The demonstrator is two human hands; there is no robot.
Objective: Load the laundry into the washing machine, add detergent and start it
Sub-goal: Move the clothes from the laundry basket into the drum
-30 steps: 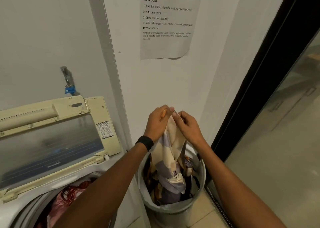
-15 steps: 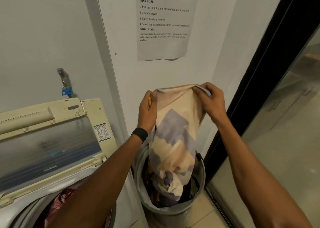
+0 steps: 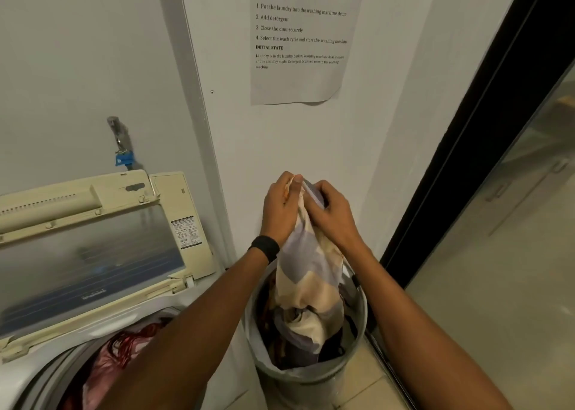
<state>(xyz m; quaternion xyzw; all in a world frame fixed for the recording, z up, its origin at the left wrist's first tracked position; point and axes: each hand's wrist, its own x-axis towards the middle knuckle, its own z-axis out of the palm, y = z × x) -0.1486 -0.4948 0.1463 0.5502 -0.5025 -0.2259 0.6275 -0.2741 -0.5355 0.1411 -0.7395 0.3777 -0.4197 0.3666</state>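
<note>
A cream and lilac patterned cloth (image 3: 308, 279) hangs from both my hands above the grey laundry basket (image 3: 311, 375), its lower end still lying among the other clothes inside. My left hand (image 3: 281, 209) and my right hand (image 3: 329, 213) pinch its bunched top edge, touching each other. At the lower left stands the top-loading washing machine (image 3: 28, 378) with its lid (image 3: 93, 247) raised against the wall. Pink and red laundry (image 3: 115, 360) lies in the drum, partly hidden by my left forearm. No detergent is in view.
A tap with a blue fitting (image 3: 123, 151) sticks out of the wall above the machine. A printed task sheet (image 3: 301, 36) hangs on the wall. A dark door frame (image 3: 466, 148) and a glass panel run along the right, close to the basket.
Half a second ago my hands held the cloth's top spread wide and high. They have since come together and dropped lower, bunching the top edge over the basket.
</note>
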